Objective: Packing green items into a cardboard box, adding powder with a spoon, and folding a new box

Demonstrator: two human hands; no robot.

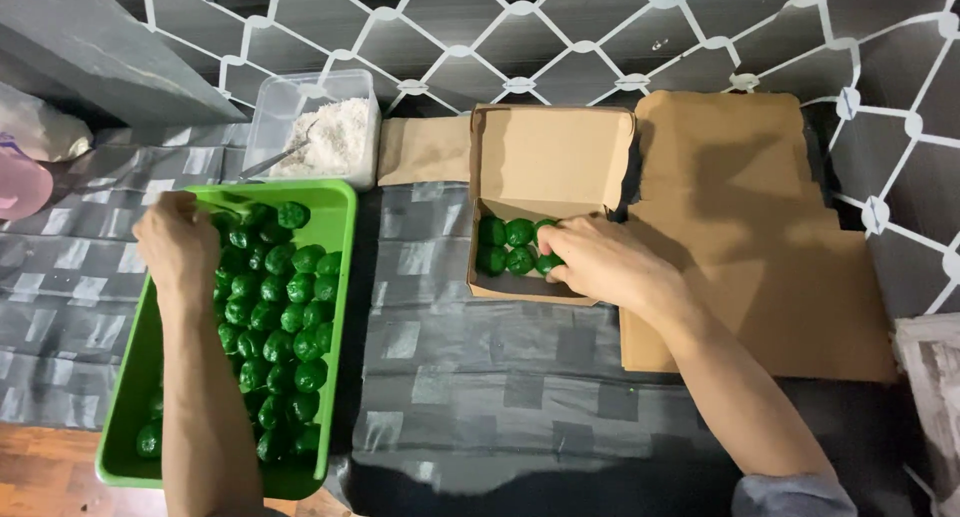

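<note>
Green balls (280, 317), glossy and small, fill the green tray (340, 202) on the left of the surface; they look light, soft and a bit slick, best cupped gently around the middle. The left hand (178, 242) rests among them, fingers curled, grip hidden. Further right, the right hand (600, 262) has its fingers closed on one ball in the cardboard box (550, 157), beside several others.

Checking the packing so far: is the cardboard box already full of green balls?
No, the cardboard box holds only a few green balls by the right hand.
</note>
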